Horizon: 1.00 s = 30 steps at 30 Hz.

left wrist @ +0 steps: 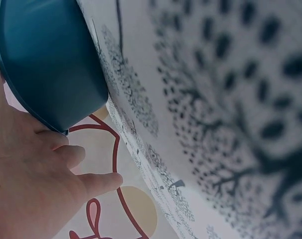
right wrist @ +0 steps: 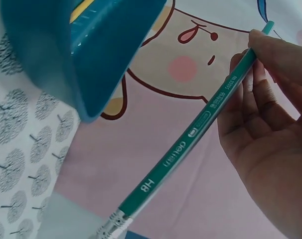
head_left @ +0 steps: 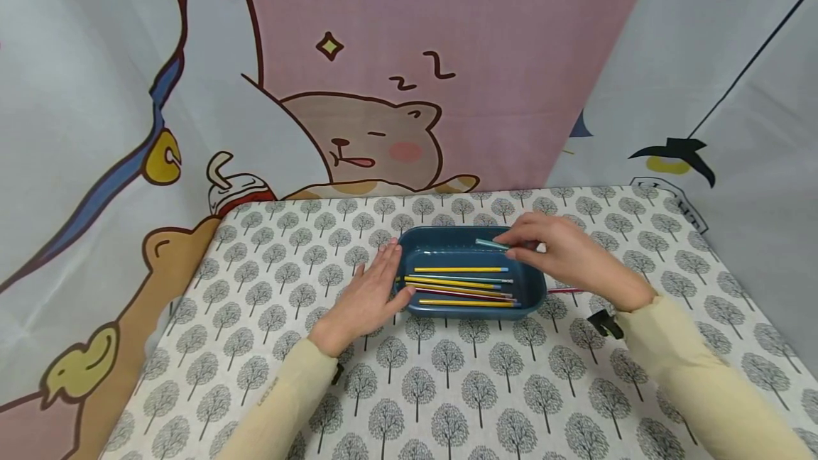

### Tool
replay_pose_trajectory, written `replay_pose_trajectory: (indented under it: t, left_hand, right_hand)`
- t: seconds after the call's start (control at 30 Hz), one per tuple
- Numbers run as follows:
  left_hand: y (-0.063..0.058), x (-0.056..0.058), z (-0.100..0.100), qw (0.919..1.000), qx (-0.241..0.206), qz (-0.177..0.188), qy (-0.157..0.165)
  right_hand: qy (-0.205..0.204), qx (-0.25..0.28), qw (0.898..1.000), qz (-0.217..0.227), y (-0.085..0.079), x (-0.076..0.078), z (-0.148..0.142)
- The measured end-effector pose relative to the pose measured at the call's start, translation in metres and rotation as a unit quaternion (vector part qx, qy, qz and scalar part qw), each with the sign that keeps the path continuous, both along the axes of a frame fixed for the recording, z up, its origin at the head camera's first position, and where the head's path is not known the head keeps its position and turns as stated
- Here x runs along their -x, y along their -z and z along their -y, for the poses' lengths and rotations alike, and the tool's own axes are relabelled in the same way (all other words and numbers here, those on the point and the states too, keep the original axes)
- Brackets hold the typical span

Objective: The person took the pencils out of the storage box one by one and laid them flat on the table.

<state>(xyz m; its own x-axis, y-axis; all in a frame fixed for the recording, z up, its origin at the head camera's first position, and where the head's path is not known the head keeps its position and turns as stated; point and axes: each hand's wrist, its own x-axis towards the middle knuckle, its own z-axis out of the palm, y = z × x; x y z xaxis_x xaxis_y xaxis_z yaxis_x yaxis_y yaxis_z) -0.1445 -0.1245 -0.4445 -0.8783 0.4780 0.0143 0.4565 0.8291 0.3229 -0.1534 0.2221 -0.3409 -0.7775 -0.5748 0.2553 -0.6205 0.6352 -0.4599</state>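
A blue plastic tray [head_left: 473,314] stands on the cloth with several yellow, green and dark red pencils [head_left: 460,270] lying lengthwise in it. My left hand [head_left: 371,297] rests on the tray's left end, fingers stretched along the rim and thumb over the near corner. Over the tray's far right part, my right hand [head_left: 562,254] pinches a green pencil [right wrist: 191,129] between thumb and fingers. In the right wrist view this pencil slants, its silver ferrule [right wrist: 113,224] at the lower end and white "HB" lettering along its side.
A red pencil [head_left: 565,290] lies on the cloth just right of the tray, partly hidden by it. The table carries a white cloth [head_left: 447,389] printed with grey trees. A curtain with cartoon animals [head_left: 383,140] hangs behind the table's far edge.
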Motion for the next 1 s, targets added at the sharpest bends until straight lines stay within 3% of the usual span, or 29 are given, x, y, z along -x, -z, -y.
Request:
replay_pose_trajectory:
  t: [0.17, 0.5, 0.77, 1.0]
  left_hand:
    - [0.0, 0.0, 0.0, 1.0, 0.006, 0.002, 0.0]
    - [0.0, 0.0, 0.0, 1.0, -0.004, 0.001, -0.003]
    - [0.002, 0.0, 0.0, 0.9999, -0.011, 0.0, -0.003]
    - [0.001, -0.001, 0.0, 0.9999, -0.011, 0.004, -0.007]
  right_hand:
    - [0.006, -0.011, 1.0, -0.004, 0.005, -0.005, -0.01]
    - [0.054, -0.001, 0.998, 0.028, 0.016, -0.017, -0.028]
    - [0.063, 0.013, 0.998, 0.003, 0.026, -0.021, -0.046]
    - [0.081, 0.021, 0.996, 0.028, 0.033, -0.027, -0.06]
